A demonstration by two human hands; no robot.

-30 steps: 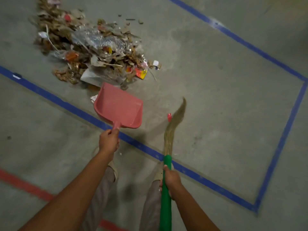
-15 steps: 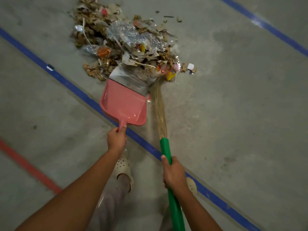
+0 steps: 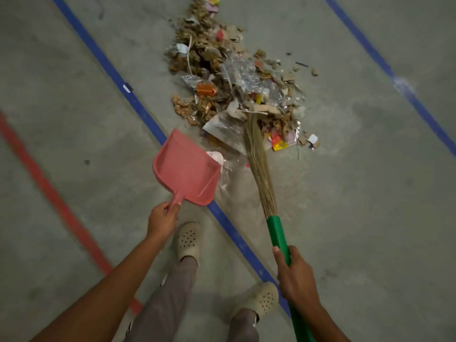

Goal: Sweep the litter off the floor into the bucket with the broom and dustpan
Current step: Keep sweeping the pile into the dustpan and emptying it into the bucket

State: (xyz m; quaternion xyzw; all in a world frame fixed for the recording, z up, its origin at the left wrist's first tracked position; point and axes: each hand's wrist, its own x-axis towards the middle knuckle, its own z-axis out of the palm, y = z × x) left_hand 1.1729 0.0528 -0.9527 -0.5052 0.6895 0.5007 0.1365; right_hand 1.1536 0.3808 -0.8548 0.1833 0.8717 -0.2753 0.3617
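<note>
Left hand (image 3: 162,218): fingers curled tight round the stub handle of the pink dustpan (image 3: 187,172), nothing else held. Pan is thin stiff plastic, light, one-hand job, and the handle is the only sensible hold. It has nothing in it, sits across the blue floor line (image 3: 138,104), mouth towards the pile.

Litter (image 3: 234,77) heaped on the floor (image 3: 370,193) just beyond the pan: dry scraps, paper, clear film. Probably very light and loose; film likely to snag and drag, bits will scatter if hit hard.

Broom (image 3: 259,164): soft grass bristles, bend easily, tips buried in the pile's near edge.

Right hand (image 3: 296,275): fingers clamped round the stiff green handle. Bucket not in view.
</note>
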